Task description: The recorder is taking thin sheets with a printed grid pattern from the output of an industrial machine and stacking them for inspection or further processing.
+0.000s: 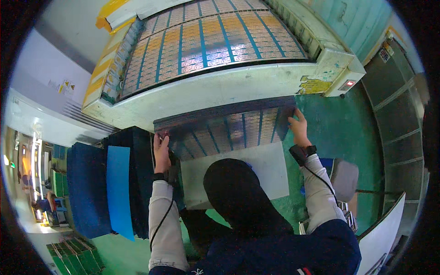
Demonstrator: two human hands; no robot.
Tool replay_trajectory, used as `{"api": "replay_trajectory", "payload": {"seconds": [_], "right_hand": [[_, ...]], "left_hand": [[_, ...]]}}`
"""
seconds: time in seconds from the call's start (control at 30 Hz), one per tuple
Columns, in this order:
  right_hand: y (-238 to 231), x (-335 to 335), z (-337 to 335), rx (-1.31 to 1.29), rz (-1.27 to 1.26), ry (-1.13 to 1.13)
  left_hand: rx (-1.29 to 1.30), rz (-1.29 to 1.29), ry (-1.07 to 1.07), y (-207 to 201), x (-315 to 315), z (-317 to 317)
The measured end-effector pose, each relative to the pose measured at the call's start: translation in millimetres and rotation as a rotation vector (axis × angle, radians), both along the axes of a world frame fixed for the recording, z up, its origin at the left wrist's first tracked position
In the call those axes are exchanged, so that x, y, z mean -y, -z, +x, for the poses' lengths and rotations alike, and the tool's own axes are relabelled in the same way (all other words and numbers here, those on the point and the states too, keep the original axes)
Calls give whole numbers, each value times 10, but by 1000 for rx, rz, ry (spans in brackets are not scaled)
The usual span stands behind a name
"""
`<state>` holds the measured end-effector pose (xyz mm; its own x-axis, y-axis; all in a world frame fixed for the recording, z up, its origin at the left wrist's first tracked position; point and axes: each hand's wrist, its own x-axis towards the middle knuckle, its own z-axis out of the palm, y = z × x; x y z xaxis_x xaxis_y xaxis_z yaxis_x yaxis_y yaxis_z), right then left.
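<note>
Between my two hands stretches a wide dark sheet (224, 109), its long far edge running close along the front of the machine. Fingers and thumb of my left hand (161, 151) are closed on its left end. At the opposite end, my right hand (299, 127) pinches the right edge near the far corner. Just below the dark band shows a copper-patterned panel (236, 133) with blue stripes; whether it is joined to the sheet or lies under it, I cannot tell. Both sit over a pale tabletop (261, 172) in front of me.
Ahead is a machine (206, 91) carrying rows of copper-patterned panels (211, 43) with blue stripes. Dark blue boards (87, 188) and a bright blue sheet (120, 188) stand upright at left. A grey stool-like object (344, 178) stands right; metal cabinet doors (398, 123) line the far right.
</note>
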<state>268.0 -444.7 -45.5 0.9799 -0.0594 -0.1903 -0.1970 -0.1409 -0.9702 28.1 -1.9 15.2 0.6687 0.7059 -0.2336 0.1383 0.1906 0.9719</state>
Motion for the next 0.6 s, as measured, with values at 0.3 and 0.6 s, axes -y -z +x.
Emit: {"api": "replay_trajectory", "payload": {"seconds": [0.3,0.6], "right_hand": [[159,29,-50,184,-139,-42],[-377,19,-272,479,-661,6]], "left_hand": [[7,7,-43,18,113,-205],[147,54,-103,159,214,-496]]}}
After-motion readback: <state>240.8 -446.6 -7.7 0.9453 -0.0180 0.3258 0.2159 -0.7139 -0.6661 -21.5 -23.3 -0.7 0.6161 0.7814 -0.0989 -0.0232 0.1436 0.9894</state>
